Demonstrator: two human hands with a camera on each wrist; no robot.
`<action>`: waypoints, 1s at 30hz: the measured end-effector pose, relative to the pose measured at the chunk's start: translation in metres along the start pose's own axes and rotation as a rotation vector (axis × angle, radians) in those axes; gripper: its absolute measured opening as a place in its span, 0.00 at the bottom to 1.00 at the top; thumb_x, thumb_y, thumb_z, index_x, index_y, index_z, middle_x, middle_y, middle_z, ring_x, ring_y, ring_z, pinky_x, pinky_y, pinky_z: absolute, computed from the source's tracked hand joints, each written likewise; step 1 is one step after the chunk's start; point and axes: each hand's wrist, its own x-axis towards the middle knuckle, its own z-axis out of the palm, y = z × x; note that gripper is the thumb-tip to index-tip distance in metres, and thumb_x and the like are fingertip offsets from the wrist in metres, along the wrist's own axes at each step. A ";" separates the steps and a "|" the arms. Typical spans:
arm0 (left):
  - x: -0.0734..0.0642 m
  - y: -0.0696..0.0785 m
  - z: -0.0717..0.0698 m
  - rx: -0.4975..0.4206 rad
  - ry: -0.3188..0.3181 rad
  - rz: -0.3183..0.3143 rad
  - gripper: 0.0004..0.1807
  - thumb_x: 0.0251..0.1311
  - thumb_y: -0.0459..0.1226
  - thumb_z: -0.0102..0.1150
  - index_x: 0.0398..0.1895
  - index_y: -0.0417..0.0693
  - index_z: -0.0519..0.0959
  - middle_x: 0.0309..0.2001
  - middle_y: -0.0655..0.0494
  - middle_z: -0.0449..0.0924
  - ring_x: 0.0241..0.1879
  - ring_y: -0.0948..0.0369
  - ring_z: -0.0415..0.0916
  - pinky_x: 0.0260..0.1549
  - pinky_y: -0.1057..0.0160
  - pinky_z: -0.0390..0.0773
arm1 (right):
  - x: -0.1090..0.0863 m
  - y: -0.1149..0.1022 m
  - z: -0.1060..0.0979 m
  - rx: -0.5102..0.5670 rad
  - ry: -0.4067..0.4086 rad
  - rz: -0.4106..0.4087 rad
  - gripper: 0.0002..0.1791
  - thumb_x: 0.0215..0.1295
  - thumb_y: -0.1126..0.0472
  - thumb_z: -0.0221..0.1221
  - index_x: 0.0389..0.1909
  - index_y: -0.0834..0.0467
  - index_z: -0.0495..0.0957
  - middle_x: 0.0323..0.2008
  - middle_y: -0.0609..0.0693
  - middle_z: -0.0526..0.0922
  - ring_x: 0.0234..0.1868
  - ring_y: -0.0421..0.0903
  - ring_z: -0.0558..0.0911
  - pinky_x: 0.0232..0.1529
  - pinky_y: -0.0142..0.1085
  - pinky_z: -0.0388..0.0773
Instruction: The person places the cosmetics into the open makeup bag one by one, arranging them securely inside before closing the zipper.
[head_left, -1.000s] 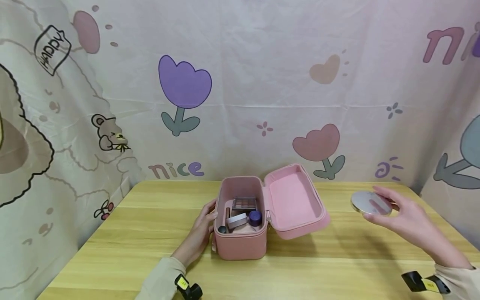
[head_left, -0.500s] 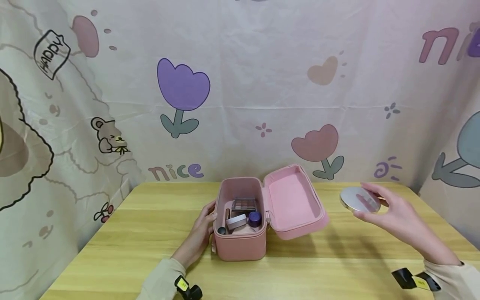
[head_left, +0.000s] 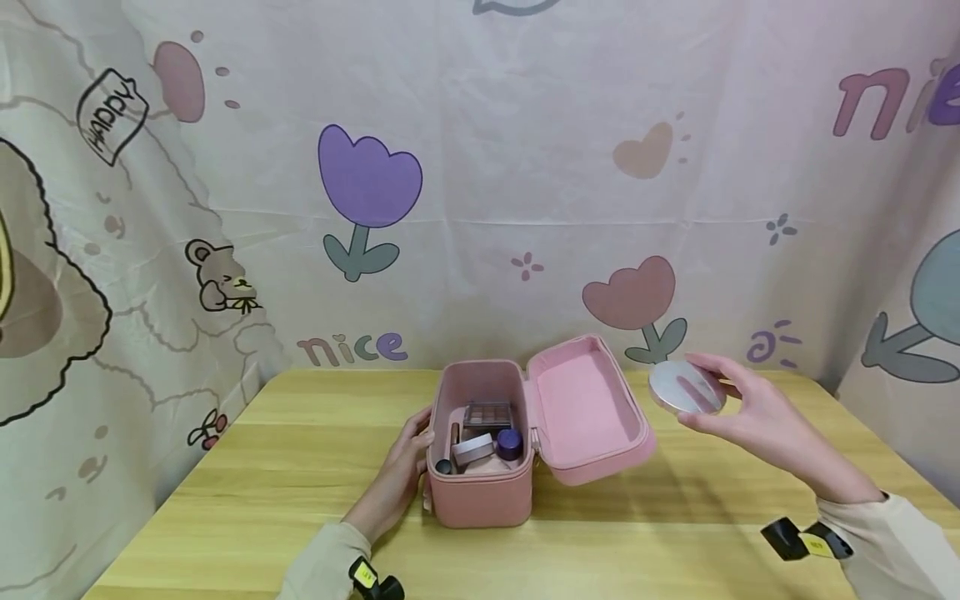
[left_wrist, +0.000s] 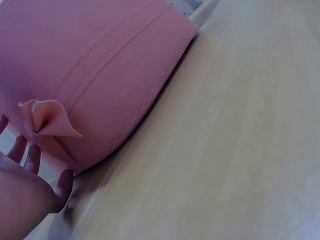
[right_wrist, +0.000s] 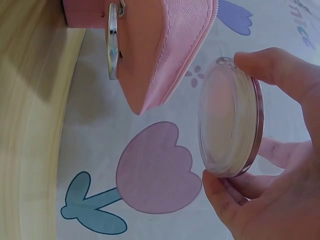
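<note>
A pink makeup case (head_left: 480,502) stands on the table with its lid (head_left: 588,408) swung out to the right. Against the case's left side rests my left hand (head_left: 401,462); in the left wrist view its fingers (left_wrist: 33,159) are extended beside a pink bow (left_wrist: 50,119). My right hand (head_left: 757,417) pinches a round powder compact (head_left: 686,387) by its rim, held in the air just right of the lid. From the right wrist, the compact (right_wrist: 227,120) shows a clear body and a shiny edge. Inside the case lie an eyeshadow palette (head_left: 487,414), a purple jar (head_left: 509,444) and a white round container (head_left: 473,450).
A slim brown tube (head_left: 454,433) and a dark round-ended item (head_left: 444,467) also lie in the case. A metal ring (right_wrist: 113,42) hangs on the lid's outer side. Behind the wooden table (head_left: 300,458) hangs a printed cloth (head_left: 480,167).
My right hand has moved left and slightly up with the powder compact, toward the lid. The left hand and the case have stayed in place.
</note>
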 end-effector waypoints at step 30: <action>0.000 -0.002 0.000 0.010 0.001 0.017 0.33 0.67 0.43 0.45 0.74 0.46 0.54 0.73 0.44 0.49 0.69 0.47 0.50 0.62 0.53 0.54 | 0.034 -0.017 -0.002 -0.074 -0.165 -0.131 0.42 0.46 0.58 0.74 0.62 0.66 0.68 0.49 0.61 0.78 0.50 0.63 0.77 0.47 0.58 0.75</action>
